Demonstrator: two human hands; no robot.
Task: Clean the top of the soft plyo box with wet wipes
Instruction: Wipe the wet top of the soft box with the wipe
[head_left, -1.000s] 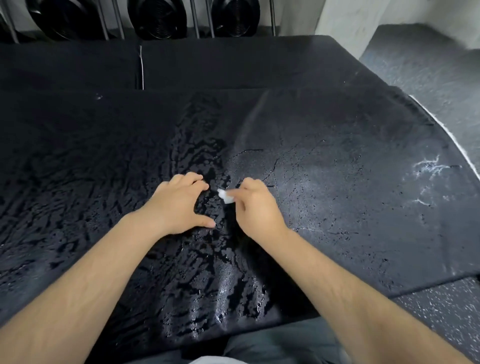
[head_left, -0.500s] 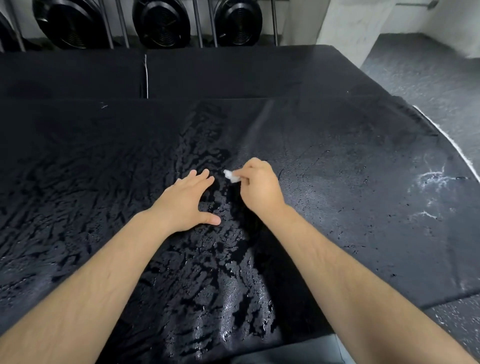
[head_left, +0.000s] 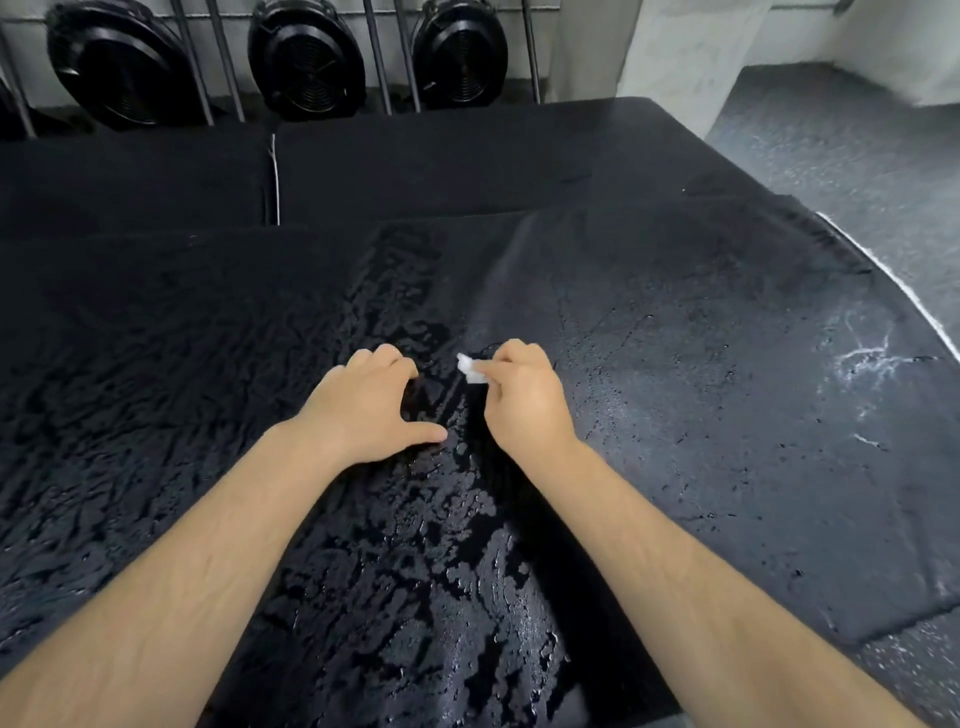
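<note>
Gym corner, with the black padded vinyl top of a soft plyo box (head_left: 675, 467) spread wide below the camera. Right hand (head_left: 524, 402) curled, pinching a small crumpled white wet wipe (head_left: 470, 369) between thumb and fingertips, wad poking out leftward, at or just above the vinyl; contact hard to tell. Left hand (head_left: 366, 408) just beside it, holding nothing, thumb splayed flat, fingers arched with tips pressed on the surface. Between and below the two hands, and left of the left hand, glossy wet streaks and beaded blotches (head_left: 426, 571). Right of the right hand, duller vinyl with fine cracks, then white scuff marks (head_left: 862, 358) well apart, near the edge. Beyond the fingertips, two more black pads (head_left: 467, 166) with a white seam (head_left: 275, 176) between them. Farther still, round black discs (head_left: 306, 57) behind metal bars (head_left: 376, 52). Grey speckled floor (head_left: 857, 156) far to the right.
</note>
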